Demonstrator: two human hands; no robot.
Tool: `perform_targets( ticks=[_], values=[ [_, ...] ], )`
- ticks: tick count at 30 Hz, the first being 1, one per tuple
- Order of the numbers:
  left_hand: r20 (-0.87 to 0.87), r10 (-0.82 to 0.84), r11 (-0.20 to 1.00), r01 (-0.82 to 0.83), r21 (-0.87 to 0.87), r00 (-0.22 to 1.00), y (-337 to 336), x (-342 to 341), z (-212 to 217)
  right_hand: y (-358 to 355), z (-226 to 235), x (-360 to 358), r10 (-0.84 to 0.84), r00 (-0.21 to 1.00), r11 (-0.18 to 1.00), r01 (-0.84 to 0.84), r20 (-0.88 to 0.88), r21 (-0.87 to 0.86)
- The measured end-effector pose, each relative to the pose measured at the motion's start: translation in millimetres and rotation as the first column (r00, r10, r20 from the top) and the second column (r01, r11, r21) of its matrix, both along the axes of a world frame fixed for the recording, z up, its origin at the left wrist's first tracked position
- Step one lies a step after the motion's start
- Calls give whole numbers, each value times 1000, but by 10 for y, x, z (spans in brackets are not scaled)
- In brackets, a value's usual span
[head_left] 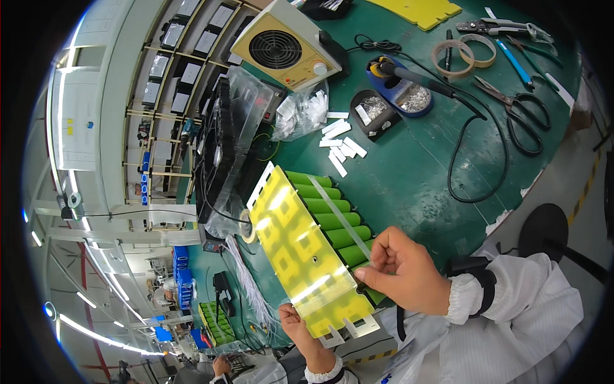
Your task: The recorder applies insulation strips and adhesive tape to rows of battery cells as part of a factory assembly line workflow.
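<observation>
A battery pack of green cylindrical cells (338, 221) stands tilted in front of me, its broad side covered by a glossy yellow sheet (288, 240). Metal tabs (352, 328) stick out at its near end. Across the cells runs a narrow translucent strip of tape (336, 208). My right hand (409, 272) is closed, thumb and forefinger pinching the tape's near end beside the cells. My left hand (297, 328) grips the pack's lower left edge with bent fingers, some of them hidden behind it.
White strips (342, 147) and a plastic bag (304, 112) lie beyond the pack. Farther back are a soldering iron (422, 80) in its stand, a fan unit (281, 48), tape rolls (453, 59) and scissors (515, 109). Another person's hand (221, 365) shows at lower left.
</observation>
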State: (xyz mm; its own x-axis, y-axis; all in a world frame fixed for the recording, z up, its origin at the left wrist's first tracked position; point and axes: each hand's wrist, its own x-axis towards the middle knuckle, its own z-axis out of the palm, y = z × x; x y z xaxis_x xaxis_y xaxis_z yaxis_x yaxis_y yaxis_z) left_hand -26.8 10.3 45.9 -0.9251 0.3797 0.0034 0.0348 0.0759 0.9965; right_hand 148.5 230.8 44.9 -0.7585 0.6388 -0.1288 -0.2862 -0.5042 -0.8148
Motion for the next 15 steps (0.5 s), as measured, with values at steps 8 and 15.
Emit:
perform_targets(
  ticks=[8, 15],
  values=[
    [47, -6, 1000, 5, 21, 999, 78, 56, 28, -17, 33, 6, -76, 994, 981, 61, 75, 187],
    [97, -29, 999, 24, 46, 995, 165, 119, 51, -57, -41, 9, -81, 993, 995, 75, 90, 70]
  ],
)
